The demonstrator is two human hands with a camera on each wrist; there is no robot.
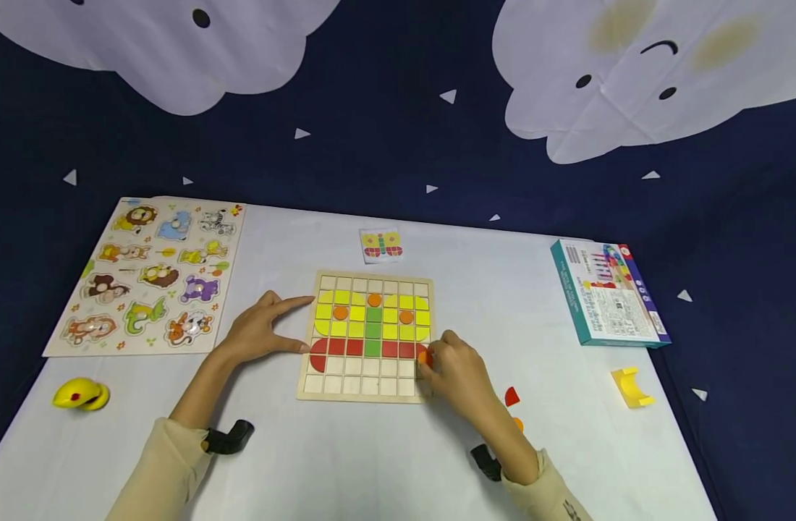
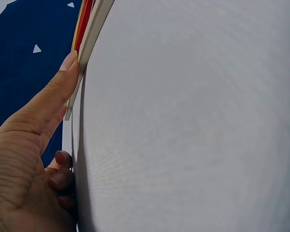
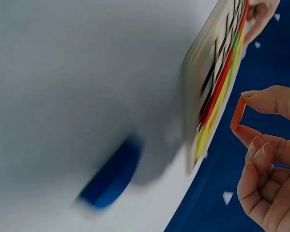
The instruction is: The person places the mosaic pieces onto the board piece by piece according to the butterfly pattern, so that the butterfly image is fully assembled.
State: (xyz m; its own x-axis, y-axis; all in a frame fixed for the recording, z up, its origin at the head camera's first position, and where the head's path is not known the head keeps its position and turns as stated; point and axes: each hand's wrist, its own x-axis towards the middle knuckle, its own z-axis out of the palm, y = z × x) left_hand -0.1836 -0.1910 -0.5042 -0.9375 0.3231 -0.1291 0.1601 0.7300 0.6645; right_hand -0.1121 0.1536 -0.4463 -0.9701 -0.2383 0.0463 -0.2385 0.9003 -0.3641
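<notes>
A wooden grid board [image 1: 370, 389] lies in front of me, bearing yellow, green, red and orange flat pieces. My left hand [image 1: 257, 329] spreads thumb and index finger against the board's left edge; in the left wrist view the thumb [image 2: 48, 99] touches that edge. Over the board's right edge, my right hand [image 1: 459, 373] pinches an orange piece [image 3: 238, 112] between thumb and index finger, close to the right end of the red row [image 1: 390, 349]. A red quarter-round piece [image 1: 511, 396] and another orange piece [image 1: 518, 425] lie beside the right forearm.
A butterfly pattern card [image 1: 381, 246] lies behind the board. An animal puzzle [image 1: 157, 275] is at left, with a yellow toy [image 1: 80, 394] in front of it. A teal-edged box [image 1: 609, 293] and a yellow curved piece [image 1: 631, 388] are at right. A blurred blue piece [image 3: 111, 174] appears in the right wrist view.
</notes>
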